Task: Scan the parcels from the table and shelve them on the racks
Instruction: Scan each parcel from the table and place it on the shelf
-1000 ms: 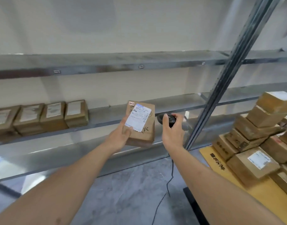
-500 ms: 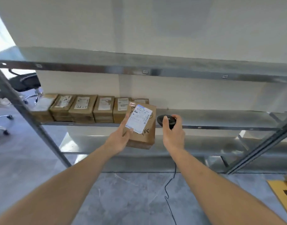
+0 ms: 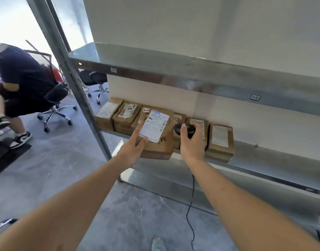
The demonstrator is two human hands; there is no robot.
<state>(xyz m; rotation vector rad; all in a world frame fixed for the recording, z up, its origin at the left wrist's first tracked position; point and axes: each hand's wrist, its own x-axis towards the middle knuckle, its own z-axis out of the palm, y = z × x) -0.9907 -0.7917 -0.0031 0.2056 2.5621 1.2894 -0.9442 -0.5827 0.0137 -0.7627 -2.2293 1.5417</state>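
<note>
My left hand holds a brown cardboard parcel with a white shipping label, tilted up in front of the middle rack shelf. The thumb lies on the label's lower left corner. My right hand grips a black corded barcode scanner just right of the parcel. Several labelled brown parcels stand in a row on the shelf behind; the rightmost one is beside my right hand, and two show left of the held parcel.
A metal rack upright rises at left. An upper shelf overhangs the row. A person sits on a wheeled office chair at far left, with another chair behind. The scanner cable hangs toward the grey floor.
The view has swung left along the rack and closer to the shelf. The parcel table has left the view. Both hands keep their grips, now right in front of the shelved row.
</note>
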